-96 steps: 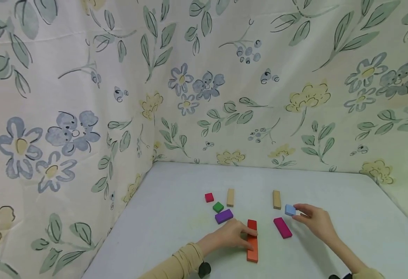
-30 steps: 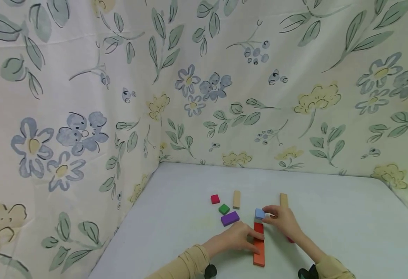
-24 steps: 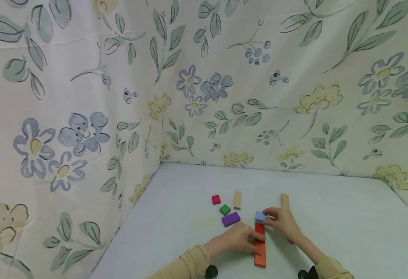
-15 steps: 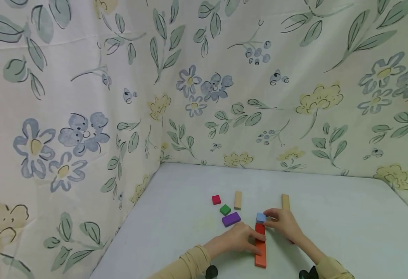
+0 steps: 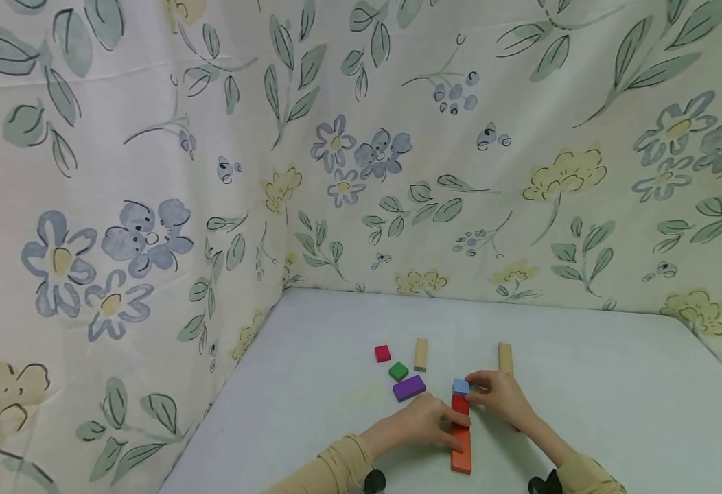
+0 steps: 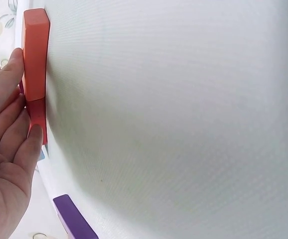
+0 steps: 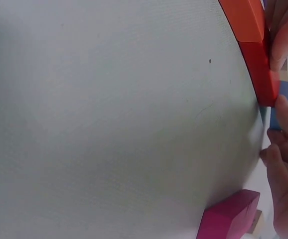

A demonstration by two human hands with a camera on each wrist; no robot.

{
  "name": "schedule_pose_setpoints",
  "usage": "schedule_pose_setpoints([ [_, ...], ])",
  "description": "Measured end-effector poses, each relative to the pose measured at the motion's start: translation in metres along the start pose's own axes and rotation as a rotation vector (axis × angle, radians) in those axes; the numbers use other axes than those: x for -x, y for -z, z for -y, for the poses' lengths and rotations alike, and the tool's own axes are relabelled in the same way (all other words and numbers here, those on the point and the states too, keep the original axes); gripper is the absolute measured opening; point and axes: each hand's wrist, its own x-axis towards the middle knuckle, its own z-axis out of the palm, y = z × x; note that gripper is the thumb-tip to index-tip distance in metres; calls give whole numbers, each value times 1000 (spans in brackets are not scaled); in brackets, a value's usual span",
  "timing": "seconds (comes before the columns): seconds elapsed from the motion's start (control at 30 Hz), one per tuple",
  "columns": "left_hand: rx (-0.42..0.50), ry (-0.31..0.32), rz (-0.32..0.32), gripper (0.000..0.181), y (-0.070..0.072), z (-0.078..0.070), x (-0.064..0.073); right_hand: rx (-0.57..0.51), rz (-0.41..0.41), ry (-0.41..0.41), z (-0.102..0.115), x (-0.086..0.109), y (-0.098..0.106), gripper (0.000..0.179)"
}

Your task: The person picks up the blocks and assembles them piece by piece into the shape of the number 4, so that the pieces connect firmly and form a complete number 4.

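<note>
An orange block point(image 5: 461, 463) and a red block point(image 5: 460, 403) lie end to end on the white table. My left hand point(image 5: 419, 420) rests on them from the left, its thumb on the orange block and a finger on the red one. At the far end of the red block sits a small light-blue block point(image 5: 461, 386). My right hand point(image 5: 504, 399) pinches that blue block from the right between thumb and forefinger. The right wrist view shows the blue block point(image 7: 281, 107) partly hidden behind fingers and the red block point(image 7: 260, 72).
A purple block point(image 5: 409, 388), a green block point(image 5: 399, 371), a small red cube point(image 5: 382, 353) and a wooden block point(image 5: 421, 355) lie to the left. Another wooden block point(image 5: 505, 358) and a magenta block point(image 7: 228, 219) are by my right hand. Floral cloth point(image 5: 361, 226) encloses the table.
My right hand has carried the blue block leftward from beside the right wooden block and lowered it to the red block's far end. The left hand keeps its place on the orange and red blocks.
</note>
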Motion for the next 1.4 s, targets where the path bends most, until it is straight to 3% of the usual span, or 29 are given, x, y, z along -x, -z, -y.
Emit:
schedule_pose_setpoints([
  [0.47, -33, -5, -4, 38, 1, -2, 1, 13, 28, -17, 2, 2, 2, 27],
  [1.4, -11, 13, -8, 39, 1, -1, 1, 23, 34, -14, 3, 3, 2, 31],
])
